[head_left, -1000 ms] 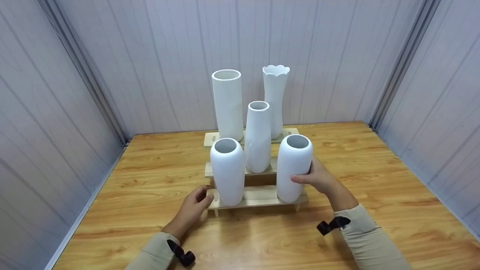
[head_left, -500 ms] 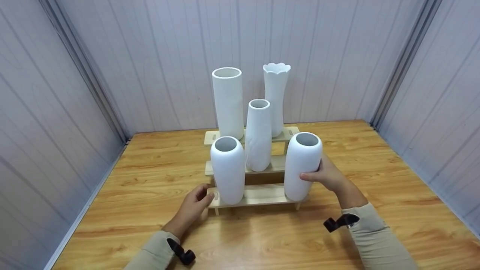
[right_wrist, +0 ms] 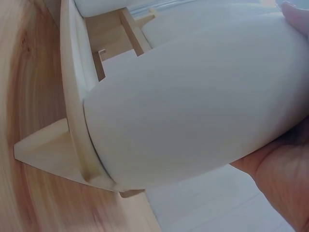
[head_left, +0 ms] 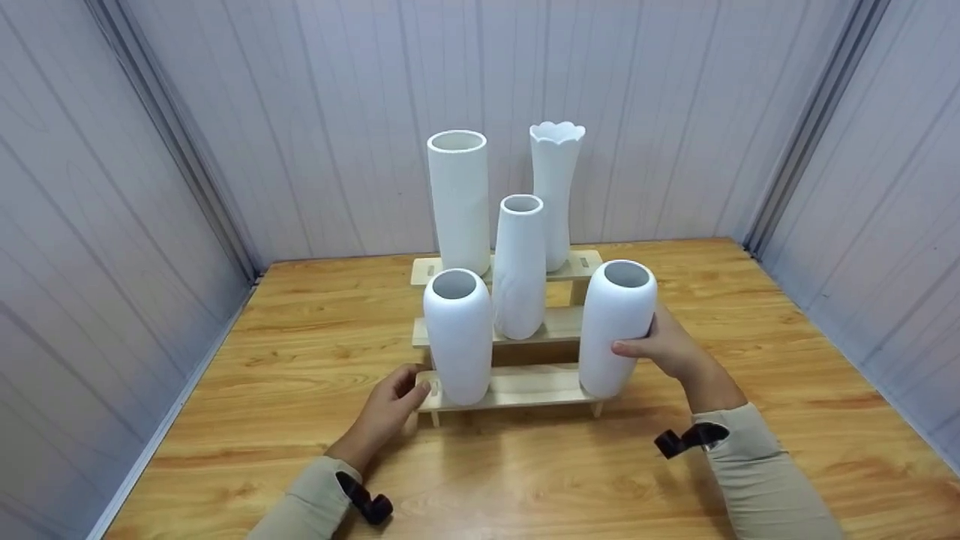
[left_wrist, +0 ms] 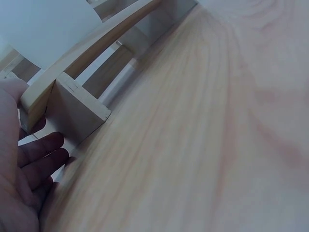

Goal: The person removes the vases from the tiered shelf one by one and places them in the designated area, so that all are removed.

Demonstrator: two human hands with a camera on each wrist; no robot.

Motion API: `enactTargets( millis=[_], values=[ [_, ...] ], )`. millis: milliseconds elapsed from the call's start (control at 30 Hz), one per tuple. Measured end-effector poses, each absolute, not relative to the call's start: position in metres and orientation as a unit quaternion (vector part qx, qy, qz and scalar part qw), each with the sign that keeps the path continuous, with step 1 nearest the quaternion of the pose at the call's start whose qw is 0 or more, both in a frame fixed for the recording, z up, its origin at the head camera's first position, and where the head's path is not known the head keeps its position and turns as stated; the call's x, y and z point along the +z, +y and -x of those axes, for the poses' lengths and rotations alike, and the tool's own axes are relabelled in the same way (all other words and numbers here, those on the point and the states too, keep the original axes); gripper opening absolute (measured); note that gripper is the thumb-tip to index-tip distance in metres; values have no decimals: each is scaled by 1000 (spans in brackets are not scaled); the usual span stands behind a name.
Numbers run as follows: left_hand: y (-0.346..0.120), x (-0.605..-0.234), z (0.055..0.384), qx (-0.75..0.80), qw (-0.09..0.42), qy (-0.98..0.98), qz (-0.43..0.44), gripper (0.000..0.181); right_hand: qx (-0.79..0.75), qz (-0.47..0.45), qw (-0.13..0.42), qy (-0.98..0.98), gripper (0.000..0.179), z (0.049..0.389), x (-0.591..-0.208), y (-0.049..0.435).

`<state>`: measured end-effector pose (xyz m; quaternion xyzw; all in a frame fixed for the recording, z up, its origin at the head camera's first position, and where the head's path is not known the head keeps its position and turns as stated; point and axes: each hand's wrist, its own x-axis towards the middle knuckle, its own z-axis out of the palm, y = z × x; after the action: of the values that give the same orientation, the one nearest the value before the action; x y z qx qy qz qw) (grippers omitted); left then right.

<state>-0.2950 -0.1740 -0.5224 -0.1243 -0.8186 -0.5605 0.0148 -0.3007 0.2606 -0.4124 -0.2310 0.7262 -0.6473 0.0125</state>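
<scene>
My right hand point(head_left: 667, 349) grips a smooth white vase point(head_left: 616, 330), thumb across its front and the other fingers hidden behind it. In the right wrist view, the base of this vase point(right_wrist: 193, 101) meets the right end of the lowest step. My left hand point(head_left: 390, 405) pinches the left end of the stepped wooden stand point(head_left: 529, 386). The left wrist view has the thumb over the board point(left_wrist: 43, 89) and a finger under it, the remaining fingers loosely bent below. Beside that hand, a matching vase point(head_left: 459, 341) stands on the same step.
A slim tapered vase point(head_left: 520, 270) occupies the middle step. On the top step are a straight cylinder vase point(head_left: 460, 202) and a vase with a scalloped rim point(head_left: 555, 199). The stand rests on a wooden table point(head_left: 315, 322) enclosed by pale panel walls point(head_left: 337, 127).
My right hand has shifted its vase rightward along the lowest step, from inside the right end to that end. The left hand keeps its hold on the stand.
</scene>
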Motion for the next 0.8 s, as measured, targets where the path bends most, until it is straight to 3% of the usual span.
enactTargets(
  millis=[800],
  values=[
    [-173,-525,296,-552,24,-825,119,33,-667,208,-22,715,70,298,-402,284]
  ],
)
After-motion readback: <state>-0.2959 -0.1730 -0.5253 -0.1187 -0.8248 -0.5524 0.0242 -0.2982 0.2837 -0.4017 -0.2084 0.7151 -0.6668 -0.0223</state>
